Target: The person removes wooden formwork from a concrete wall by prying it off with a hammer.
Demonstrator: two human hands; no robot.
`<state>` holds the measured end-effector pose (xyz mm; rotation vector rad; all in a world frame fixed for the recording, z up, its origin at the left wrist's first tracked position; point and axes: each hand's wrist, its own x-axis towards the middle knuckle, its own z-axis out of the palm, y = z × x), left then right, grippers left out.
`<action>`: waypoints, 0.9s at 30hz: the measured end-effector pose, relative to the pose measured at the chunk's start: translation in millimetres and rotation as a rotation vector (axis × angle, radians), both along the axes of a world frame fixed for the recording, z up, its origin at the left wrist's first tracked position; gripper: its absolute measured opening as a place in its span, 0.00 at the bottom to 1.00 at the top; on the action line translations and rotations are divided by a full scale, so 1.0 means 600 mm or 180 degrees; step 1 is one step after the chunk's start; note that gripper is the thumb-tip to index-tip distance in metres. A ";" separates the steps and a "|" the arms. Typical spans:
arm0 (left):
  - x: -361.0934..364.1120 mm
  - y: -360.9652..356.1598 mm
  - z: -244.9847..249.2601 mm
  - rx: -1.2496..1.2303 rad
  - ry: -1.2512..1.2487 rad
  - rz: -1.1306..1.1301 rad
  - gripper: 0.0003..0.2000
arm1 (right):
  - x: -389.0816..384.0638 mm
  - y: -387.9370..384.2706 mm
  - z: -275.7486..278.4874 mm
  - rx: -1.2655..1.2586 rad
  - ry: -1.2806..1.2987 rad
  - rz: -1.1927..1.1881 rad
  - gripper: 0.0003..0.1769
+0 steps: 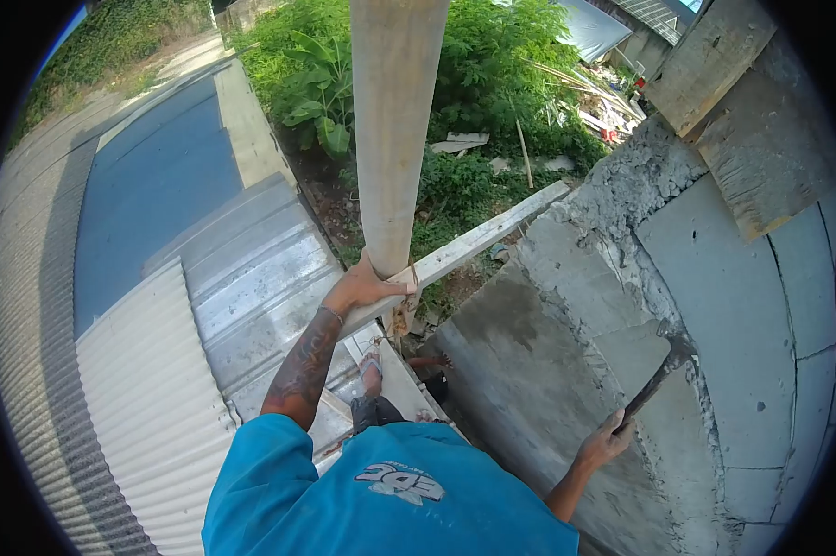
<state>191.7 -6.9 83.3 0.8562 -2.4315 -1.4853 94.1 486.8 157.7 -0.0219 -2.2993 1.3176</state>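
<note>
Grips the upright wooden pole with the left hand, fingers wrapped round it just where a slanting plank is tied on with cord. Holds a hammer by the handle's end in the right hand, fist closed, head up against the grey concrete wall. Has both hands well apart, corrugated roofing below on the left

white stylised lettering on blue shirt, unreadable; no other text

The left hand gripped the upright wooden post; the right hand held a hammer against the near concrete wall.
</note>
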 end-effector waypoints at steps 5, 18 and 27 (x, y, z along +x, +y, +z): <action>0.006 0.009 0.029 0.0258 -0.0048 -0.0152 0.68 | -0.029 -0.121 0.034 0.0126 -0.0149 0.0595 0.22; 0.014 0.001 0.065 0.0382 -0.0533 -0.0293 0.65 | -0.092 -0.277 0.067 0.0254 -0.1120 0.2545 0.10; 0.006 0.000 0.013 0.0176 -0.0070 -0.0202 0.59 | -0.059 -0.239 -0.062 0.2202 -0.1342 0.1740 0.17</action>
